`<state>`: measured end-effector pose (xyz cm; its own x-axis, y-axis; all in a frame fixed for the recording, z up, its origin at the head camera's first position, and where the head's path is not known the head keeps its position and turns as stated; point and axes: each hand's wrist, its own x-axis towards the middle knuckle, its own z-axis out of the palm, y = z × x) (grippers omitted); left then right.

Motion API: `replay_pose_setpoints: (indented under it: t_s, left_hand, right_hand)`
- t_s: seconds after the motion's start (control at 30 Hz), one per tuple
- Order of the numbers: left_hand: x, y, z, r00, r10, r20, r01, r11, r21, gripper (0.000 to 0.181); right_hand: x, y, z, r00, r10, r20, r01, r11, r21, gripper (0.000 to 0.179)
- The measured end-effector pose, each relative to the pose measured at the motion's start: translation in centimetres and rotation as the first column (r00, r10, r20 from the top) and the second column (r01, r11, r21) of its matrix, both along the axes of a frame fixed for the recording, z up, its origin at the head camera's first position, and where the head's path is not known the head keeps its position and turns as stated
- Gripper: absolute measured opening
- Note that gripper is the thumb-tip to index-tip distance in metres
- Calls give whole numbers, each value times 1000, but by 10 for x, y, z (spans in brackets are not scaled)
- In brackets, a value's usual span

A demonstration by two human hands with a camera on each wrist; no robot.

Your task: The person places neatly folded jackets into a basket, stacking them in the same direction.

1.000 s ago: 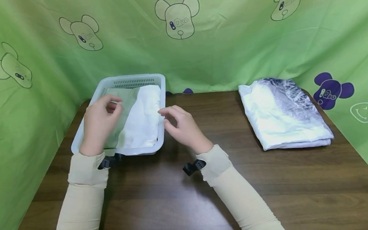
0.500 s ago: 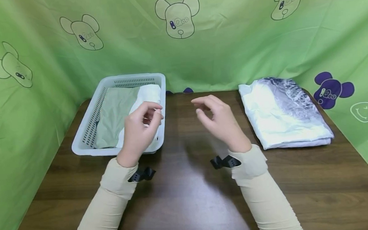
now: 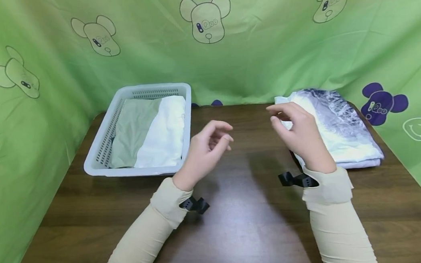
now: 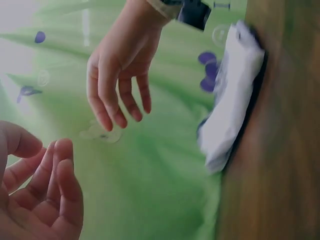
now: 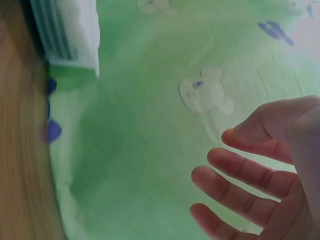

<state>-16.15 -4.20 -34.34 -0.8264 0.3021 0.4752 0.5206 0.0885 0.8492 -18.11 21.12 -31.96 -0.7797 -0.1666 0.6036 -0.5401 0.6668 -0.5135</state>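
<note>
My left hand [image 3: 204, 154] hovers over the table just right of the basket, its fingers loosely bent around nothing. Further right, my right hand [image 3: 301, 132] is raised in front of the left edge of a folded white and grey-patterned cloth [image 3: 345, 139], hiding part of it. That hand holds nothing either; its fingers [image 5: 235, 195] are spread and relaxed in the right wrist view. The left wrist view shows the folded cloth [image 4: 232, 100] on the table, apart from both hands. A pale plastic basket [image 3: 89, 163] at the left contains a folded green and white garment [image 3: 138, 132].
Both the basket and the cloth lie on a brown wooden table [image 3: 238, 226]. A green curtain [image 3: 250, 64] printed with cartoon heads hangs behind and along the sides. Black wrist-camera mounts [image 3: 195, 205] stick out near the cuffs.
Both hands have moved right, the left from above the basket to the bare table, the right from beside the basket to the folded cloth. Basket and cloth have stayed put.
</note>
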Motion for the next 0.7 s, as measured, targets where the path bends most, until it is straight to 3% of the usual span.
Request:
replay_pose_setpoints:
  t_s: [0.07,0.17,0.27,0.33,0.43,0.53,0.63,0.7]
  left_hand:
    - [-2,11,-3,995,-51,81,50,999,11,21]
    - [-7,27,-11,973,-100,206,88,994,68,20]
    - [-15,45,-21,938,-132,319,83,983,163,22]
    - [-20,55,-29,903,-142,405,49,971,232,24]
    - [-26,70,-37,830,-163,534,-36,939,342,25]
    - [-32,85,-45,737,-204,645,-129,894,430,27]
    - [-35,98,-52,646,-249,721,-202,855,477,28]
    - [-37,106,-57,598,-284,749,-223,839,496,30]
  right_hand:
    - [1,11,-2,999,-40,9,40,999,0,27]
    - [1,25,-4,995,-94,35,93,996,11,27]
    - [0,39,-2,987,-144,73,144,990,12,28]
    - [-2,47,-2,978,-180,106,181,984,2,30]
    - [-6,60,-4,961,-236,146,239,971,-1,32]
    - [-10,76,-9,939,-294,178,296,955,21,34]
    - [-13,94,-17,910,-354,216,350,935,56,37]
    - [-14,107,-22,887,-384,255,379,923,73,40]
